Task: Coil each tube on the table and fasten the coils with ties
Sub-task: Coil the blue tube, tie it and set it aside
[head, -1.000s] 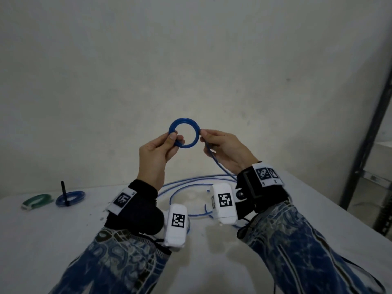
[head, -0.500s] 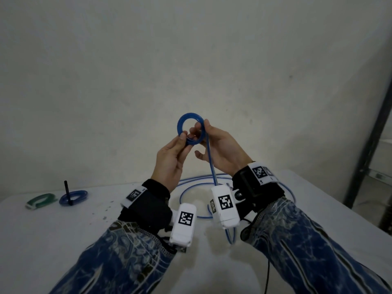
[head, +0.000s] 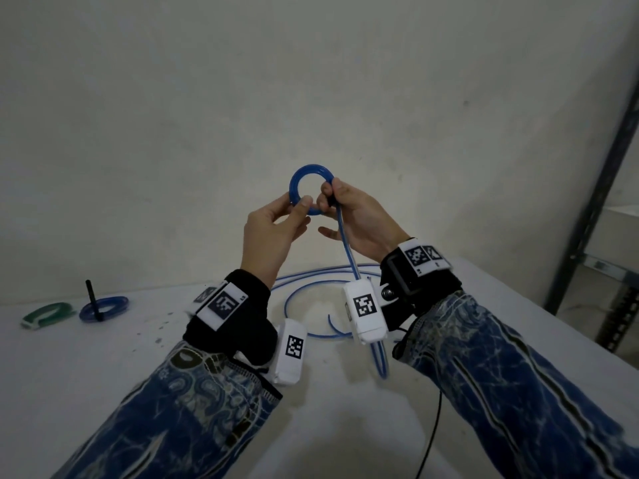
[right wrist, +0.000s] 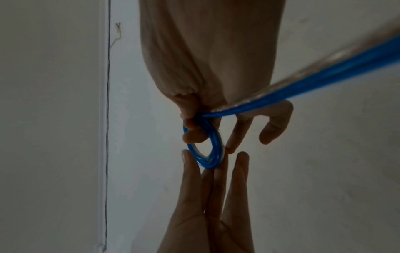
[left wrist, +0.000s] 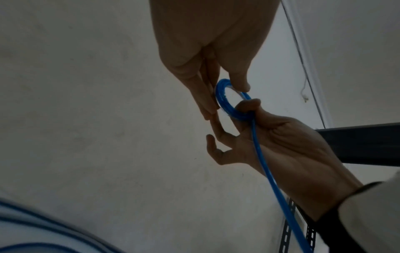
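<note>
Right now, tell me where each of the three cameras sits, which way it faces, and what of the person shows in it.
Head: on the person's head, looking forward and down at the white table; both sleeved forearms, left hand and right hand pinching the blue coil.
Left wrist: on the left wrist, looking up along the left hand toward the wall; the right hand shows too.
Right wrist: on the right wrist, looking along the right hand; the left hand rises from below.
Shared: all three show both hands and the blue coil.
</note>
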